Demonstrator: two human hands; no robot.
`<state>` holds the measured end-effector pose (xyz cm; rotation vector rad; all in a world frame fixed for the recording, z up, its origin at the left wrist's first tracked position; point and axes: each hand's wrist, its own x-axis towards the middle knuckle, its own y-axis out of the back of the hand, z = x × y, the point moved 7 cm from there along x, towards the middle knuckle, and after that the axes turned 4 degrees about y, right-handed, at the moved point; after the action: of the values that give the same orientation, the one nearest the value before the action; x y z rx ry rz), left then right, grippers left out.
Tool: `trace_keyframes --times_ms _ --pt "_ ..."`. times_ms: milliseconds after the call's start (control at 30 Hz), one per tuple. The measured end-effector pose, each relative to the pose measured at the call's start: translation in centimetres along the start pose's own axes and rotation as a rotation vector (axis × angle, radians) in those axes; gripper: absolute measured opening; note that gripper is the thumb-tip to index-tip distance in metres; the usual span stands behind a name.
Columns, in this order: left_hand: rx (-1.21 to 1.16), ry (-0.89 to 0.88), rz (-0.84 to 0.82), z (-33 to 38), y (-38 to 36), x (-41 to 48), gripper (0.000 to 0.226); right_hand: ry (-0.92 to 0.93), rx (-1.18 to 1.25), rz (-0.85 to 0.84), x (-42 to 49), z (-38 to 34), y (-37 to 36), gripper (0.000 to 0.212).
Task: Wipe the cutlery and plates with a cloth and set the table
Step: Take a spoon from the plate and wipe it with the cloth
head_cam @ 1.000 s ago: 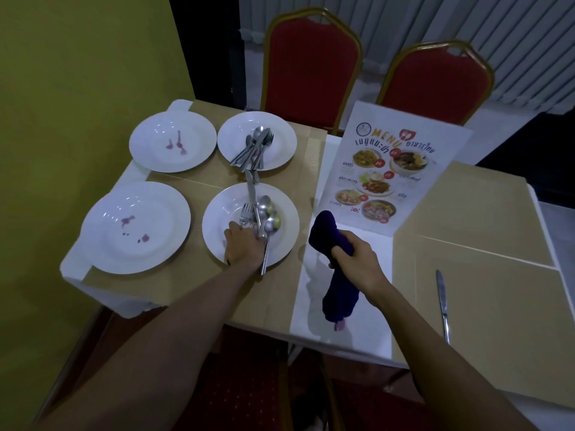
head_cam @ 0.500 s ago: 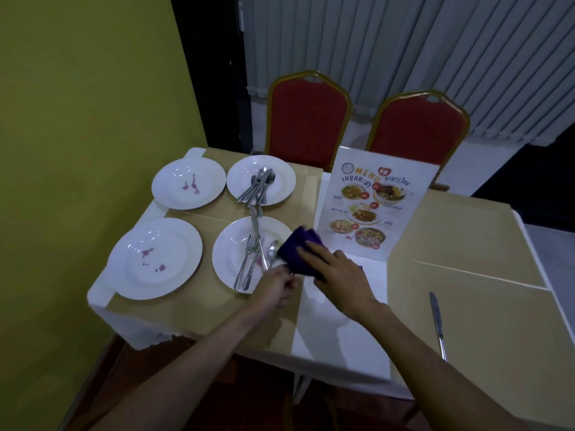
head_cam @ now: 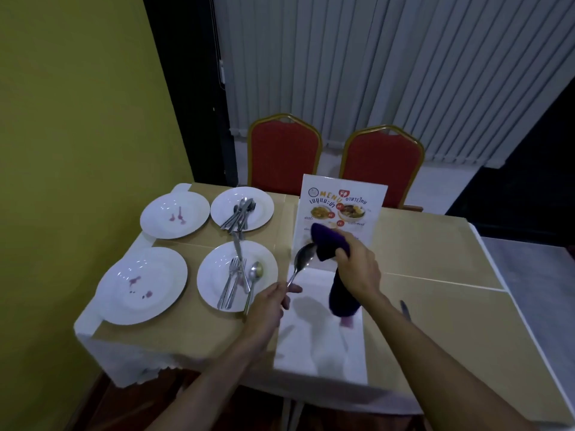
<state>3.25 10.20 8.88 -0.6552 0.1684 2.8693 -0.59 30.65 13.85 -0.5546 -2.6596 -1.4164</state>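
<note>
The left hand [head_cam: 267, 301] pinched a spoon [head_cam: 302, 259] by its handle near the table's [head_cam: 435, 244] front edge, its bowl against the purple cloth [head_cam: 329, 241]. The right hand [head_cam: 357, 267] gripped that cloth, which hid part of the menu card [head_cam: 345, 200]. At the left end, cutlery overlapped on the near plate [head_cam: 211, 290], hard to count. A knife [head_cam: 404, 307] was mostly hidden behind the right forearm.

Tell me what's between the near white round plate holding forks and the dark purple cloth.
A shiny metal spoon, gripped by the left hand, bowl at the dark purple cloth; head view.
</note>
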Motion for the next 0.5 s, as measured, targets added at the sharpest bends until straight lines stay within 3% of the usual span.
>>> trace_keyframes --times_ms 67,133,200,233,300,433,500 --pt "0.075 -0.011 0.008 0.8 0.2 -0.1 0.027 -0.045 0.178 0.054 -0.7 0.2 1.1 0.051" --pt "0.157 -0.068 0.050 1.6 0.0 -0.4 0.021 0.272 0.094 0.041 -2.5 -2.9 2.2 0.059" --pt "0.268 -0.173 0.124 2.8 -0.4 -1.3 0.019 0.662 -0.214 -0.043 -4.7 -4.2 0.7 0.075" --pt "0.316 -0.217 0.159 3.2 -0.6 -1.8 0.018 0.698 -0.325 -0.078 -4.9 -3.6 -0.1 0.083" --pt "0.343 -0.257 0.198 3.4 -0.9 -2.7 0.017 0.610 -0.349 -0.041 -4.4 -2.9 0.2 0.088" --pt "0.330 -0.287 0.217 3.5 -1.2 -3.4 0.015 0.744 -0.404 -0.034 -6.2 -4.5 0.3 0.075" --pt "0.355 -0.295 0.225 3.7 -1.4 -3.7 0.016 0.533 -0.336 -0.037 -4.6 -3.2 1.3 0.071"
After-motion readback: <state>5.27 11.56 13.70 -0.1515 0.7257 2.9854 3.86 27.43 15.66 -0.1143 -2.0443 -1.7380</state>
